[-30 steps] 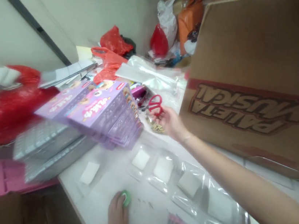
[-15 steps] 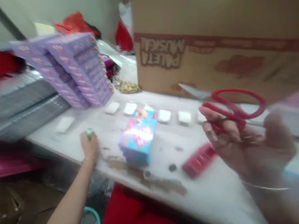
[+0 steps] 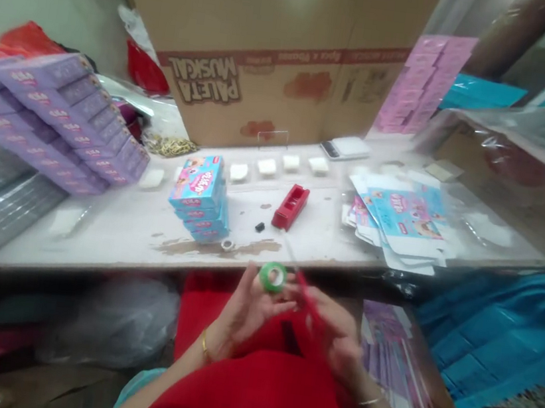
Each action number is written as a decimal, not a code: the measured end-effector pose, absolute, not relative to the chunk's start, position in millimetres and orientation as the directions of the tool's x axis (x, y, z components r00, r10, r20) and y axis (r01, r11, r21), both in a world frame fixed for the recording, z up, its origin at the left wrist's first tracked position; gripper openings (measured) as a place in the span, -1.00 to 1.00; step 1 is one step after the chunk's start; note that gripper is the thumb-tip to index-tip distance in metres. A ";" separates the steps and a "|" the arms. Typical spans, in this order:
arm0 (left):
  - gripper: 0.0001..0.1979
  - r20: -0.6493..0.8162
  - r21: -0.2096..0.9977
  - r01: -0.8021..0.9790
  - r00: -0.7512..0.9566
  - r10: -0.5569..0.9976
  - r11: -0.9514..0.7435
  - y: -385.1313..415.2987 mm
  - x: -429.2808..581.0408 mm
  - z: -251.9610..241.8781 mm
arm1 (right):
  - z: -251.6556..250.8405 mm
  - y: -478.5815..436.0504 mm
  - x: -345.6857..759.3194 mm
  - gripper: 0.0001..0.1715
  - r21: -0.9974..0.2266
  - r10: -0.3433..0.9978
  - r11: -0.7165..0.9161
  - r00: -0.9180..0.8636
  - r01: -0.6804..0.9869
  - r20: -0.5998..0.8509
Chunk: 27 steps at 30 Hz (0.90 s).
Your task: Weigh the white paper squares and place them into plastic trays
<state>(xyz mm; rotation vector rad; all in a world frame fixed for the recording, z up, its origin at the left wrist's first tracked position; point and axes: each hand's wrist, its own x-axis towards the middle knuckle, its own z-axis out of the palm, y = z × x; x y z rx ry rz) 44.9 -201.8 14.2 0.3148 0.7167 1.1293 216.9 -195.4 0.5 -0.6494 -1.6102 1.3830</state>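
Observation:
My left hand (image 3: 252,305) holds a green roll of tape (image 3: 272,277) just in front of the table's near edge. Close beside it, my right hand (image 3: 334,326) grips red-handled scissors (image 3: 308,296), which are smeared by motion, with the blades towards the table. Beyond my hands lies a red tape dispenser (image 3: 291,206). To its left is a small black piece (image 3: 260,227), and a stack of blue boxes (image 3: 201,198) with a small white ring (image 3: 227,245) by its foot.
Purple boxes (image 3: 62,119) are stacked at left. White pads (image 3: 266,167) line up before a big upright carton (image 3: 281,58). A white scale (image 3: 350,148) and flat blue box blanks (image 3: 405,211) lie at right. A carton of purple blanks (image 3: 396,367) stands below.
My right hand has brought the scissors down and in from the upper right. The left has moved right from the table with the tape roll, so both hands are together. The view has shifted right.

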 end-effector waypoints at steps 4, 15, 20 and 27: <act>-0.28 -0.341 0.586 -0.662 0.322 0.883 0.468 -194.5 46.3 8.5 | -13.7 -205.5 205.1 -0.17 -0.935 0.764 0.310 -0.539 -0.174 0.354; -0.67 -0.306 0.853 -0.468 -0.090 0.948 0.231 -190.6 53.2 -18.4 | -38.7 -205.3 189.8 -0.82 -0.905 0.870 0.325 -0.461 0.273 0.174; -0.70 -0.361 0.842 -0.481 -0.163 0.918 0.245 -183.6 52.8 -26.4 | -44.2 -201.5 184.8 -0.79 -0.956 0.908 0.116 -0.419 0.270 -0.008; -0.77 -0.393 0.856 -0.451 -0.247 0.886 0.254 -180.3 48.7 -29.4 | -41.7 -194.8 180.6 -0.77 -0.984 0.927 -0.103 -0.346 0.143 -0.147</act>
